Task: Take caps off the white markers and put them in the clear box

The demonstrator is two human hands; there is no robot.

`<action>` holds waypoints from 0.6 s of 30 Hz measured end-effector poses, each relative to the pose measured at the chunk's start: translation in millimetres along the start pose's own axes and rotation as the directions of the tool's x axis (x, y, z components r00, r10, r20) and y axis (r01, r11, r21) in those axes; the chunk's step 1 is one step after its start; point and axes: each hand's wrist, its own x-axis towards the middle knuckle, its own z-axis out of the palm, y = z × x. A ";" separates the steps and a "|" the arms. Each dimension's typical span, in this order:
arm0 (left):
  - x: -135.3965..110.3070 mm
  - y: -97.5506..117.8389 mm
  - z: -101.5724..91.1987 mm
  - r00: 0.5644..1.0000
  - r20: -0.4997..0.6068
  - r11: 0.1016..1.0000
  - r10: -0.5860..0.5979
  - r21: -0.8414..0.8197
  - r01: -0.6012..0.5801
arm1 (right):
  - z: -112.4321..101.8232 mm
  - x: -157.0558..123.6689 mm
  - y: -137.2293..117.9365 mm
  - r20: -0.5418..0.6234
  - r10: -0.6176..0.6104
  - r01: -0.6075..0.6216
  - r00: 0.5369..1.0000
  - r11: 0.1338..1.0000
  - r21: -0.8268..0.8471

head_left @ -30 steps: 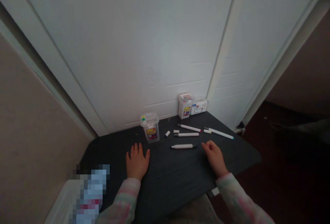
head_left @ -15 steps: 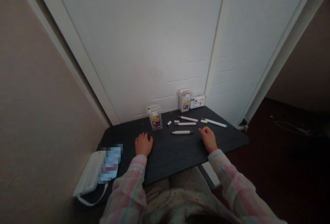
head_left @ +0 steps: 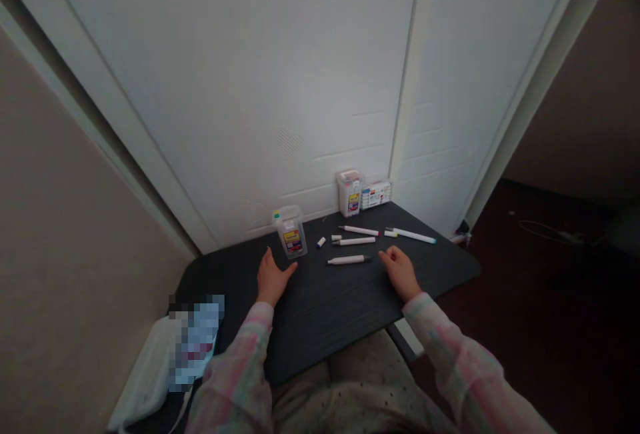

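My left hand (head_left: 273,277) is raised off the dark tabletop (head_left: 325,301), fingers together and thumb out, close in front of a small clear marker box (head_left: 289,232) with a yellow label. It holds nothing. My right hand (head_left: 399,271) rests on the table with fingers loosely curled and holds nothing. Its fingertips lie just right of an uncapped white marker (head_left: 349,260). Behind that lie two more white markers (head_left: 356,241) (head_left: 358,230), a longer one (head_left: 413,236) to the right, and loose caps (head_left: 321,243).
A second marker box (head_left: 349,193) and a flat marker pack (head_left: 376,194) stand against the white sliding doors (head_left: 280,87). A white bag (head_left: 150,374) lies at the table's left front corner. The floor at right is dark. My lap shows below the table edge.
My left hand has lifted from lying flat and moved toward the near clear box. My right hand stays by the uncapped marker. The camera has shifted a little.
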 end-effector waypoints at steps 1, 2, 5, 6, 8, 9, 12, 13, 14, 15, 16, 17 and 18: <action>8.8 1.7 3.7 1.000 -0.009 0.998 -0.001 -0.058 0.000 | 0.4 -0.9 -0.8 0.012 -0.004 0.004 1.000 1.000 -0.009; 17.3 4.0 7.5 1.000 -0.017 0.993 -0.001 -0.116 -0.001 | 0.8 -1.7 -1.4 0.025 -0.006 0.006 1.000 1.000 -0.017; 37.3 11.4 16.7 1.000 -0.016 0.963 -0.002 -0.269 -0.002 | 1.8 -3.3 -2.6 0.056 0.001 0.002 0.998 0.999 -0.037; 41.7 13.4 18.6 1.000 -0.004 0.952 -0.002 -0.307 0.001 | 2.0 -3.5 -3.0 0.062 0.004 -0.001 0.998 0.999 -0.042; 48.1 15.9 20.4 0.999 0.034 0.934 -0.006 -0.357 0.018 | 2.3 -3.2 -3.6 0.067 0.008 -0.005 0.998 0.999 -0.050; 50.8 16.3 20.7 0.998 0.058 0.929 -0.009 -0.368 0.029 | 2.5 -2.9 -3.6 0.066 0.010 -0.007 0.998 0.999 -0.053; 60.0 14.7 21.4 0.994 0.092 0.929 -0.052 -0.360 0.082 | 3.6 -1.7 -2.0 0.067 0.024 -0.020 0.997 0.998 -0.058; 64.0 13.8 22.0 0.993 0.102 0.930 -0.065 -0.355 0.097 | 4.1 -1.3 -1.2 0.077 0.036 -0.031 0.996 0.998 -0.055; 68.2 13.1 22.8 0.990 0.114 0.932 -0.078 -0.344 0.113 | 4.6 -0.9 -0.4 0.086 0.048 -0.044 0.995 0.998 -0.054; 72.6 12.7 23.7 0.987 0.126 0.936 -0.095 -0.326 0.132 | 4.9 -0.6 0.1 0.095 0.062 -0.057 0.994 0.997 -0.055; 76.6 12.5 24.8 0.983 0.139 0.942 -0.117 -0.298 0.155 | 5.2 -0.2 0.5 0.105 0.075 -0.069 0.992 0.996 -0.058; 80.3 12.5 26.0 0.978 0.153 0.948 -0.139 -0.265 0.176 | 5.3 0.2 0.6 0.114 0.088 -0.081 0.990 0.995 -0.063; 83.2 12.7 27.1 0.974 0.164 0.953 -0.158 -0.232 0.194 | 5.3 0.5 0.6 0.124 0.101 -0.093 0.987 0.993 -0.067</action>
